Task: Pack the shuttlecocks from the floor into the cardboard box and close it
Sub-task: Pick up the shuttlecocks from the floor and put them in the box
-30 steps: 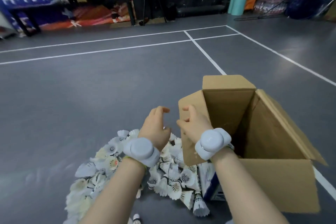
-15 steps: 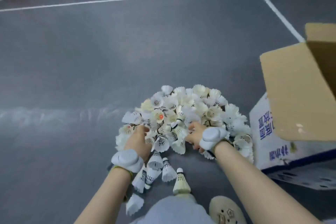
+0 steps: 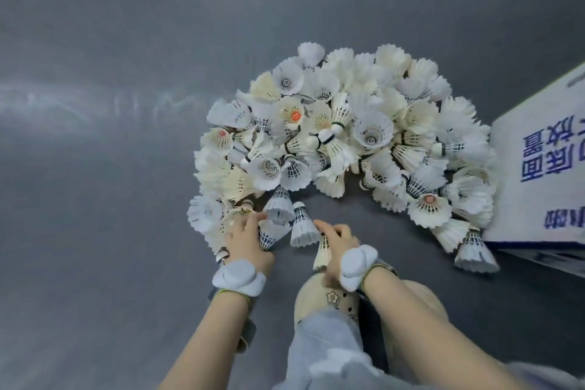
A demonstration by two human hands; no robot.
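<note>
Left hand (image 3: pixel 248 242) and right hand (image 3: pixel 336 242) each grasp shuttlecocks (image 3: pixel 335 136) nearest them; light, crushable feathers, so judged best gathered loosely by the cork ends.

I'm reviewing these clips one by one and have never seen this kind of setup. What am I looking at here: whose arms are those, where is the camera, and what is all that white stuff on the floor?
No machine here: a person wears a camera on the head, looking down at their own bare arms. The white pads strapped at both wrists are worn devices. On the grey floor lies a heap of shuttlecocks. The left hand rests on shuttlecocks at the heap's near edge with fingers curled over them. The right hand touches another shuttlecock; whether it grips is unclear. At the right edge is a white printed side of the box. Below are the person's shoe and trouser leg.
</note>
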